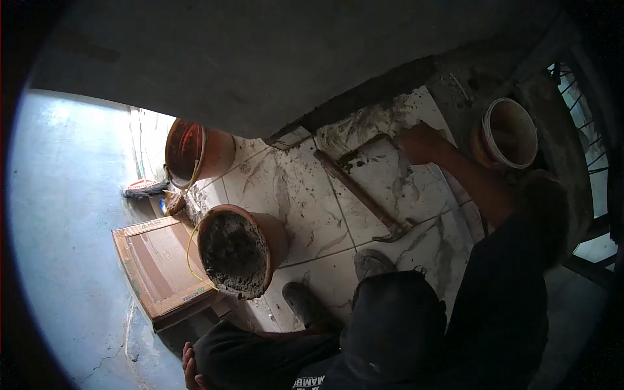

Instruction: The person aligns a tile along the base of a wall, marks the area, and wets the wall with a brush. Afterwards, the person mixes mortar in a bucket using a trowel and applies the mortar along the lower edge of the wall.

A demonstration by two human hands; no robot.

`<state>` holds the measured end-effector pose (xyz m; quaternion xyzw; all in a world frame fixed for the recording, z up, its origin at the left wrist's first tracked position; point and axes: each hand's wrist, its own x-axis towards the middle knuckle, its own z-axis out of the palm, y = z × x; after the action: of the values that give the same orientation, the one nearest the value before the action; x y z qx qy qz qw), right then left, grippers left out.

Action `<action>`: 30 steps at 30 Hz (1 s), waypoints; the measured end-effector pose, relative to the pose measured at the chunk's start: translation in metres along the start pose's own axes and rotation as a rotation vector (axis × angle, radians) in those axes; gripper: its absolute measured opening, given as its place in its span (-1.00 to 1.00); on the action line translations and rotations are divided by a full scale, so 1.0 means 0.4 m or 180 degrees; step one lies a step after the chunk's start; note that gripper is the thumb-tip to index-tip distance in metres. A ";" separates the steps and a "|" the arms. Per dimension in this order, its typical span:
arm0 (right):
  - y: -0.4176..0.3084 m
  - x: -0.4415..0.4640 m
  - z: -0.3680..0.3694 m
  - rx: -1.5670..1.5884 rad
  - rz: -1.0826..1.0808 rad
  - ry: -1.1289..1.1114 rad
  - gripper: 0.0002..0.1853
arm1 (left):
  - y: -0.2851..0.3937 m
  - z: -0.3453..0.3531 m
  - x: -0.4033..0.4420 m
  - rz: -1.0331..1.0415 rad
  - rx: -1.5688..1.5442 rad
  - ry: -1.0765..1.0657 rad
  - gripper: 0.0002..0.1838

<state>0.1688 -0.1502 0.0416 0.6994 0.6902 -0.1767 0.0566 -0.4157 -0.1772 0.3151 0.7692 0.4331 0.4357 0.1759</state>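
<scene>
My right hand [419,143] is closed on a thin, dark, bent tool, apparently a trowel [365,147], low over the mortar-smeared floor tiles [312,221]. Its blade is hard to make out. A hammer [357,194] with a long wooden handle lies on the tiles just left of that hand, its head towards my feet. Down at the lower left edge, my left hand [191,369] rests by my knee, fingers loosely apart, with nothing seen in it. The bucket [276,237] nearest my feet is full of grey mortar [234,252].
Another bucket [218,156] stands at the upper left, and a white-rimmed one [487,146] at the right. A cardboard box [162,263] is beside the mortar bucket. A long straight metal strip [453,205] lies right of the hammer. A dark wall [214,58] overhangs the top.
</scene>
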 end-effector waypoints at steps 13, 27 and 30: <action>0.037 -0.026 0.086 0.0303 0.0398 0.0427 -0.48 | 0.128 0.056 0.078 0.0879 0.0878 -0.1507 -0.76; 0.067 0.214 0.045 -0.0316 0.0083 0.0468 -0.47 | 0.100 0.083 0.079 0.0184 0.1158 -0.1293 -0.65; 0.052 0.140 -0.046 -0.0170 0.0093 0.0239 -0.48 | 0.096 0.064 0.058 0.0162 0.1000 -0.1036 -0.64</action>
<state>0.1916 -0.0920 0.0372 0.7138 0.6860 -0.1309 0.0519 -0.3693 -0.1770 0.3376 0.8579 0.4421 0.2374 0.1104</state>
